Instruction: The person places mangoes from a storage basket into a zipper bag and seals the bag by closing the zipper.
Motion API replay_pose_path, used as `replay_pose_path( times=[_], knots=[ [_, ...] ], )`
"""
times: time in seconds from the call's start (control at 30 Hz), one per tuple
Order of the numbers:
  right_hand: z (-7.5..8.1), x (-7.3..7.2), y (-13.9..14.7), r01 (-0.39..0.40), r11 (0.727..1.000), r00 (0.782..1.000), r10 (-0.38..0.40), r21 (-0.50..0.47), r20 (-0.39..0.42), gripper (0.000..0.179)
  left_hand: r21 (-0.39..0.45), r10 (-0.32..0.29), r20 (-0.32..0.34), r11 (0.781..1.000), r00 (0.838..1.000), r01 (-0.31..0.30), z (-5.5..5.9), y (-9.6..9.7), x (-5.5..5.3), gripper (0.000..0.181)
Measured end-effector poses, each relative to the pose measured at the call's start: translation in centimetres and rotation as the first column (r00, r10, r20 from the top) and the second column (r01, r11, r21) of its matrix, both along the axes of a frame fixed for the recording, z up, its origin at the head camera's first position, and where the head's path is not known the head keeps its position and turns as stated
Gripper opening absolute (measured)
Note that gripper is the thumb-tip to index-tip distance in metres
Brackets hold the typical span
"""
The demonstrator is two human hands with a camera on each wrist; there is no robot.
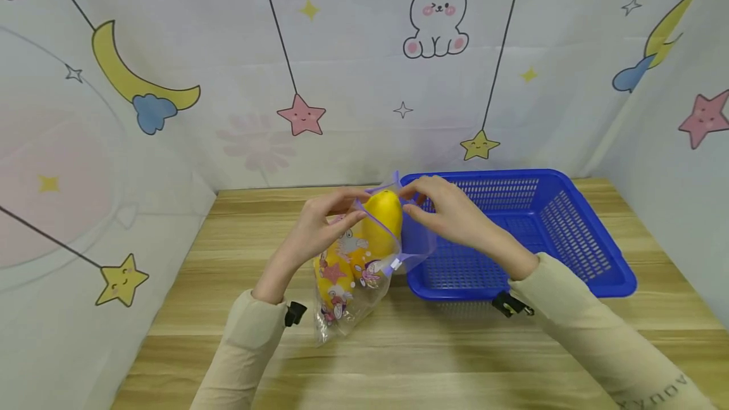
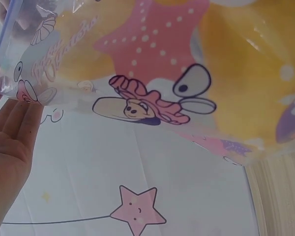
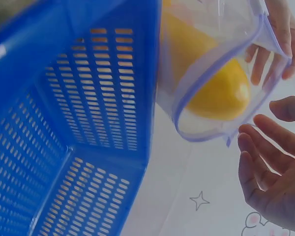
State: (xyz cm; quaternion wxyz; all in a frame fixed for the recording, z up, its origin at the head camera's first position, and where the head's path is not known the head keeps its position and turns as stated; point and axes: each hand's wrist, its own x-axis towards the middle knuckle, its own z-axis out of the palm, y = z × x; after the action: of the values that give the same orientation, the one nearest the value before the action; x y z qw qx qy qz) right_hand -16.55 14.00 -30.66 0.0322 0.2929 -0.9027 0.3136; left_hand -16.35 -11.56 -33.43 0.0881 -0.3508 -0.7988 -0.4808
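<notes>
You're working over a wood-grain counter point(image 1: 455, 359), both hands at the mouth of a clear printed zip bag point(image 1: 370, 274) with a purple-edged top. Your left hand point(image 1: 310, 226) is pinching the bag's near-left edge between thumb and fingers. Your right hand point(image 1: 452, 214) is hovering just beside the opposite edge, fingers released and loosely bent, grasping nothing. A yellow mango-like fruit point(image 1: 383, 217) is sitting in the bag, its tip reaching the open mouth; more yellow shapes are showing lower down through the film. The bag is standing tilted on the counter, just left of a blue slotted plastic basket point(image 1: 575, 233). A white fabric backdrop point(image 1: 353, 49) with stars, moons and a rabbit is hanging behind.
</notes>
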Motion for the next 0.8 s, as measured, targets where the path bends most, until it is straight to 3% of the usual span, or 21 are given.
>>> replay_pose_path(
  times=[0.17, 0.43, 0.8],
  knots=[
    [0.9, -1.1, 0.5, 0.010, 0.996, 0.997, -0.004, 0.087, -0.074, 0.024, 0.003, 0.007, -0.010, 1.000, 1.000, -0.007, 0.0, -0.1, 0.1, 0.028],
    [1.9, -3.3, 0.9, -0.030, 0.981, 0.979, 0.066, 0.190, -0.191, 0.027, -0.006, 0.020, -0.013, 1.000, 1.000, -0.020, 0.1, -0.2, 0.2, 0.028],
    [1.0, -5.7, -0.2, -0.199, 0.958, 0.969, 0.224, 0.208, -0.105, 0.041, -0.008, 0.022, 0.001, 1.000, 1.000, -0.022, -0.2, -0.4, 0.4, 0.029]
  ],
)
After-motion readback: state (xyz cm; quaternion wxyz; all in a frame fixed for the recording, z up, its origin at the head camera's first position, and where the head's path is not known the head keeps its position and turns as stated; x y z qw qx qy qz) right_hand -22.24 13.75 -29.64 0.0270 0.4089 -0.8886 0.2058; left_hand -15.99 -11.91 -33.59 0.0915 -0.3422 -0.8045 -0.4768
